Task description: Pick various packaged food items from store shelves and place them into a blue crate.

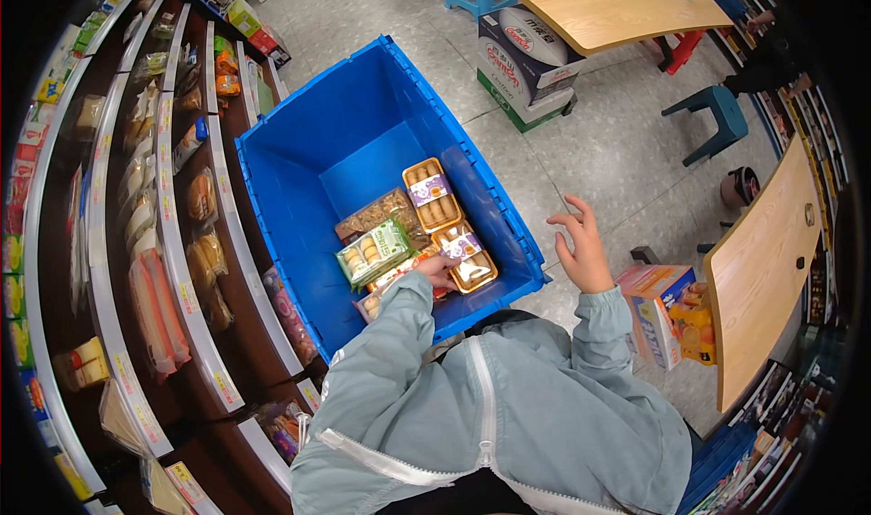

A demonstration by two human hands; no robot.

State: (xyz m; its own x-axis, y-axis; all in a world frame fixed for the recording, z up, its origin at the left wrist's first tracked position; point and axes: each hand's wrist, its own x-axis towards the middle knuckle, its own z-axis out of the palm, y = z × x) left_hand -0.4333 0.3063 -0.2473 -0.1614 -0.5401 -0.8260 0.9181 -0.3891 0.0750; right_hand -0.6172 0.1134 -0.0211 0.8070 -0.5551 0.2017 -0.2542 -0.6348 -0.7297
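Note:
A large blue plastic crate [299,234] stands in front of me with packaged baked goods in its near end. My left hand [437,271] reaches down inside, its fingers closed at the left edge of a clear-lidded pastry tray [475,269]. Just beyond lies a second pastry tray [434,208] with a purple and white label. Left of these are a green-and-white bag of round buns [374,253] and a brown pack of baked goods [386,217]. More packs are partly hidden under my left sleeve. Outside the crate's right wall, my right hand [582,248] is raised, fingers apart, holding nothing.
Shelves of packaged bread [141,197] curve along the left, close to the crate. Stacked cartons [526,61] stand beside a wooden table [617,7] at the back. Right are a teal stool [712,120], another wooden table [767,261], a colourful carton [655,311] and a person [776,57].

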